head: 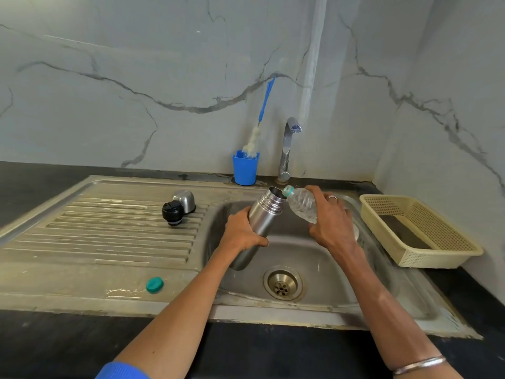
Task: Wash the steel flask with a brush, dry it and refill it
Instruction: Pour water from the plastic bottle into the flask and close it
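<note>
Flask held tilted over the sink bowl, water bottle tipped to its mouth.

We see the left hand [243, 232] gripping the steel flask [262, 220] around its lower body, open mouth angled up and right. The right hand [332, 221] holds a clear plastic bottle [302, 205] with its neck touching the flask rim; whether water flows we cannot tell. On the drainboard [109, 242] lie the black stopper [172, 213], the steel cup lid [185, 201] and a teal cap [154, 285]. The brush [259, 124] stands in a blue cup [245, 170] beside the tap [288, 149].
</note>
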